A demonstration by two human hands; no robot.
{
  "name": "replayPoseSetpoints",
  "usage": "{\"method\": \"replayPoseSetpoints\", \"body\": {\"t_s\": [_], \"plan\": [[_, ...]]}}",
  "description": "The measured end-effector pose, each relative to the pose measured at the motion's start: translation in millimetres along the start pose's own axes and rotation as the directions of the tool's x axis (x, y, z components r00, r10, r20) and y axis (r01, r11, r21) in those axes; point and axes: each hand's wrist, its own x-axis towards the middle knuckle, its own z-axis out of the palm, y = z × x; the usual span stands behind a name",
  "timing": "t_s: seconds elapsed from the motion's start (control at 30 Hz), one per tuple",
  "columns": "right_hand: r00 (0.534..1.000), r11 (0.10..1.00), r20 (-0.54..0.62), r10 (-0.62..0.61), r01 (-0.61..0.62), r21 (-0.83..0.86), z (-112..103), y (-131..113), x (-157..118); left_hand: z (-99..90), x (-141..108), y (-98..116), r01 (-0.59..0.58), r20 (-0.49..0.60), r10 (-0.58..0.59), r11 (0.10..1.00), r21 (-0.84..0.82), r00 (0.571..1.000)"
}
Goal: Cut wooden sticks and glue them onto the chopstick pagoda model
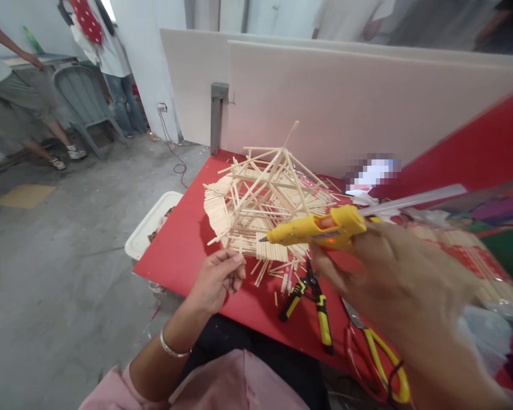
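Observation:
A model built of pale wooden sticks (pixel 267 193) stands on the red tabletop (pixel 171 250). At its front left edge is my left hand (pixel 222 273), thumb and fingers pinched together around a short stick (pixel 240 246). My right hand (pixel 380 267) grips a yellow glue gun (pixel 320 228) by its handle, with an orange light showing on its side. The gun's nozzle points left, over the front row of short sticks, a little to the right of my left hand. Whether the nozzle touches the sticks is unclear.
Yellow-black pliers (pixel 310 296) and scissors (pixel 374 359) lie near the front edge, with loose stick pieces around the pliers. Bundled sticks (pixel 457 250) are at the right. White boards (pixel 346 102) rise behind. A white bin (pixel 147 228) stands at the left; people are beyond.

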Motion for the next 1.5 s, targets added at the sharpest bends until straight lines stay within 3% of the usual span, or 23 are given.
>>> {"method": "replayPoseSetpoints", "body": {"t_s": [0.2, 0.33, 0.6, 0.87, 1.5], "plan": [[0.994, 0.995, -0.041, 0.100, -0.101, -0.019, 11, 1, -1, 1.6, 2, 0, 0.009, -0.014, -0.008, 0.999, 0.035, 1.000], [0.988, 1.000, -0.150, 0.029, -0.031, -0.006, 13, -5, 3, 3.7, 5, 0, 0.010, -0.022, -0.009, 0.999, 0.034, 1.000], [0.990, 0.992, -0.096, -0.104, 0.096, -0.076, 3, -14, 15, 11.2, 14, -3, 0.052, -0.048, -0.050, 0.998, 0.038, 0.998], [0.984, 0.983, -0.024, -0.175, 0.173, -0.054, 8, -17, 16, 14.6, 17, -8, 0.051, -0.020, -0.050, 0.998, 0.024, 0.999], [0.982, 0.979, 0.011, -0.190, 0.190, -0.070, 12, -18, 18, 14.7, 23, -10, 0.040, -0.009, -0.040, 0.999, 0.013, 0.999]]}}
